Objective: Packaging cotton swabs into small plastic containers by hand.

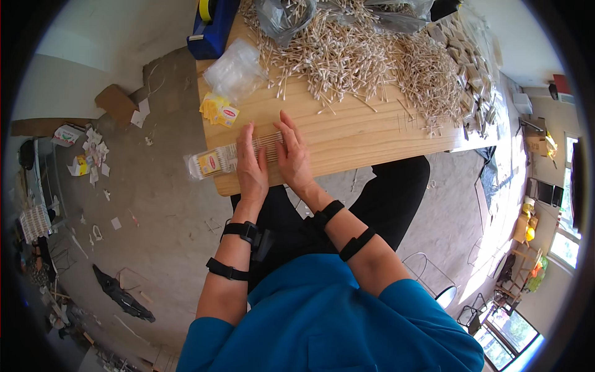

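Observation:
A clear bag of cotton swabs (230,158) with a yellow card at its left end lies along the near left edge of the wooden table. My left hand (251,173) is laid across the bag's middle, its fingers reaching over the far side and its thumb on the near side. At the bag's right end, my right hand (295,158) grips the row of swabs, its thumb and fingers spanning it. Swab sticks show between both hands. Whether the right end of the bag is sealed cannot be seen.
A large heap of loose cotton swabs (347,56) covers the table's far side. Small packed bundles (474,74) lie at right. Yellow cards (218,111), clear plastic bags (235,68) and a blue tape dispenser (214,31) stand at left. Paper scraps (93,149) litter the floor.

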`<state>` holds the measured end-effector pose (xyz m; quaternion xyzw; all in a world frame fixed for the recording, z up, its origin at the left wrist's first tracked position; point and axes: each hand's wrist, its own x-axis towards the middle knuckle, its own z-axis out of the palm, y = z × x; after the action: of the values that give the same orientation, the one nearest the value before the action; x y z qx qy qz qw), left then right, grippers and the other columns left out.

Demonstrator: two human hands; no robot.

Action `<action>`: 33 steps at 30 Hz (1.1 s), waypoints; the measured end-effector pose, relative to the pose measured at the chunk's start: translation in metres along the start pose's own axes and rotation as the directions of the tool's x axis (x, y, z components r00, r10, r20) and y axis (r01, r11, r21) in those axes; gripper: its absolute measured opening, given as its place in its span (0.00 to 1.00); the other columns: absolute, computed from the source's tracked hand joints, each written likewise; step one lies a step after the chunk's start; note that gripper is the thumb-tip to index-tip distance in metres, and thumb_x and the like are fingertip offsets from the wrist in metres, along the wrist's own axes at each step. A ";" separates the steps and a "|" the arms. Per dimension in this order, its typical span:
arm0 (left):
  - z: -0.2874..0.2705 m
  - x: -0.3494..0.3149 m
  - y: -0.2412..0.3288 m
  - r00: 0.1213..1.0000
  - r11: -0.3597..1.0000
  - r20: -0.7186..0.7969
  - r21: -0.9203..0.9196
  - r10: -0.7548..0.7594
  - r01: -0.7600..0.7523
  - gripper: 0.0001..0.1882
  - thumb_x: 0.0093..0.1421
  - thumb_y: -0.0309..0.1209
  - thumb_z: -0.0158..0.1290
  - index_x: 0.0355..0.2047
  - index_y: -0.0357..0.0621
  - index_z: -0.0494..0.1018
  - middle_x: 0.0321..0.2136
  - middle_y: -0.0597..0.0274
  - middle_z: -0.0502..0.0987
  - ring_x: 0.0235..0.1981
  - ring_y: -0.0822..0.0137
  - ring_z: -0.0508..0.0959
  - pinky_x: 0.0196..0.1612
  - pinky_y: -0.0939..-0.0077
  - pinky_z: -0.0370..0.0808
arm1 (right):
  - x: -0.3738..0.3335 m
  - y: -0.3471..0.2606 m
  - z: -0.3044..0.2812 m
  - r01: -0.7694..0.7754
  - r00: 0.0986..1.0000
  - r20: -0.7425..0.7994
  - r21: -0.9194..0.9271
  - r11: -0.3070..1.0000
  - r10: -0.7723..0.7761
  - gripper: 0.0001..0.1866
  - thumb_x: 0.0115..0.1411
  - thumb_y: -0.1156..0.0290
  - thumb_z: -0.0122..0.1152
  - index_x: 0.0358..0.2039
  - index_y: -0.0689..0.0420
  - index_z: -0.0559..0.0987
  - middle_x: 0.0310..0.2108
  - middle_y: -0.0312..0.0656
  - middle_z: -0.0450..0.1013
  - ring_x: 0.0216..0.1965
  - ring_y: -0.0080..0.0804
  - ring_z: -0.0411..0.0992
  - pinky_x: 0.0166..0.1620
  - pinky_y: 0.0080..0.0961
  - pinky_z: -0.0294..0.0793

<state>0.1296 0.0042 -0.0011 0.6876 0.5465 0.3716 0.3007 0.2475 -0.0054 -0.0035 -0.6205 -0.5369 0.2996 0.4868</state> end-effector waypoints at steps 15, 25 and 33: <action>0.000 0.002 0.003 0.996 1.000 -0.083 -0.015 -0.020 0.018 0.24 0.69 0.21 0.41 0.65 0.37 0.58 0.61 0.45 0.66 0.62 0.47 0.67 0.63 0.59 0.65 | 0.001 0.004 0.002 0.056 0.997 -0.055 0.048 0.997 -0.054 0.20 0.60 0.88 0.47 0.53 0.62 0.72 0.64 0.54 0.63 0.64 0.54 0.64 0.60 0.37 0.68; 0.009 0.010 0.003 0.993 0.994 -0.096 -0.099 -0.063 0.053 0.23 0.74 0.34 0.35 0.65 0.37 0.59 0.60 0.47 0.69 0.62 0.51 0.68 0.63 0.62 0.65 | 0.001 -0.008 0.024 -0.018 0.994 -0.105 0.079 0.997 0.026 0.18 0.64 0.86 0.42 0.52 0.61 0.73 0.64 0.53 0.64 0.64 0.51 0.64 0.63 0.36 0.65; 0.000 0.008 0.001 0.990 0.989 -0.121 -0.135 -0.069 0.053 0.23 0.74 0.34 0.34 0.65 0.38 0.58 0.62 0.49 0.67 0.64 0.52 0.66 0.64 0.63 0.63 | -0.003 0.003 0.016 0.020 0.992 -0.126 0.262 0.965 0.013 0.24 0.61 0.88 0.45 0.58 0.61 0.70 0.67 0.56 0.58 0.68 0.53 0.56 0.67 0.39 0.59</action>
<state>0.1306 0.0114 0.0010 0.6245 0.5594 0.4400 0.3217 0.2340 -0.0041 -0.0125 -0.5674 -0.4616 0.3272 0.5983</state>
